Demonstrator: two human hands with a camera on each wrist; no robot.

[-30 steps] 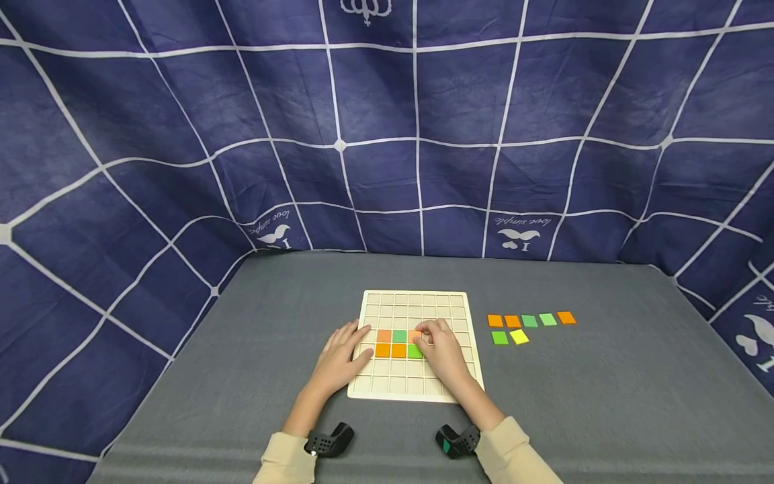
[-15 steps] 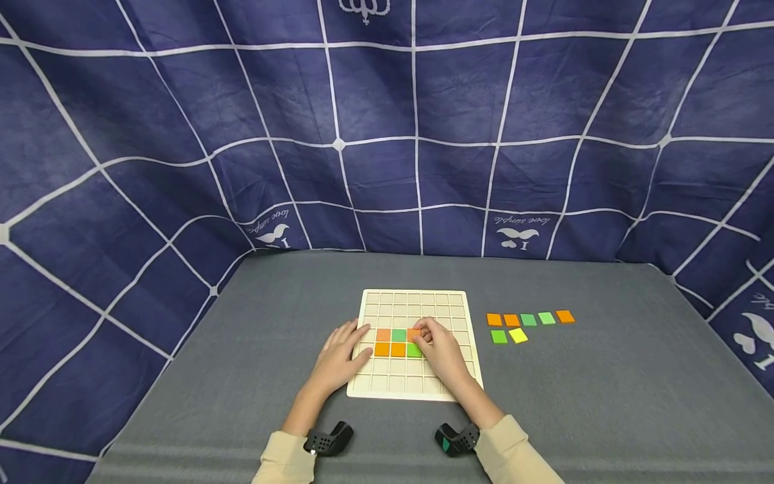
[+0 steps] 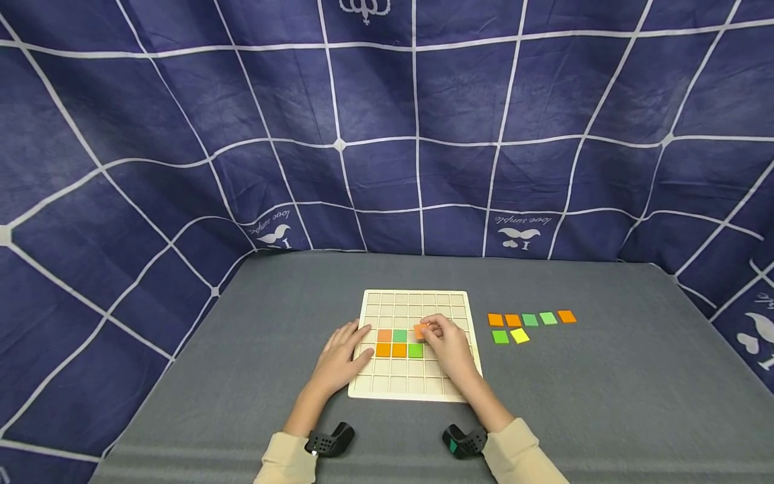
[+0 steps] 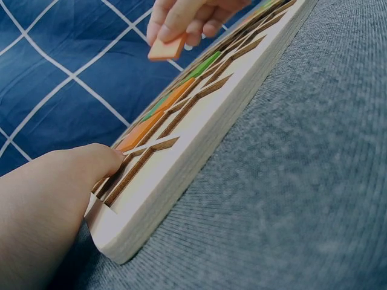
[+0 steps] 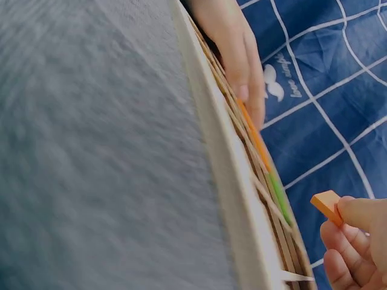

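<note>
My right hand point(image 3: 449, 344) pinches a small flat orange square tile point(image 3: 420, 330) between fingertips and thumb, lifted clear above the pale wooden grid board point(image 3: 450, 304). My left hand point(image 3: 340, 355) lies flat, fingers straight, pressing the board's left edge. Five orange and green tiles point(image 3: 399, 343) sit in its cells. Seven loose tiles point(image 3: 529, 325) lie to the right on the grey tablecloth point(image 3: 605, 403).
</note>
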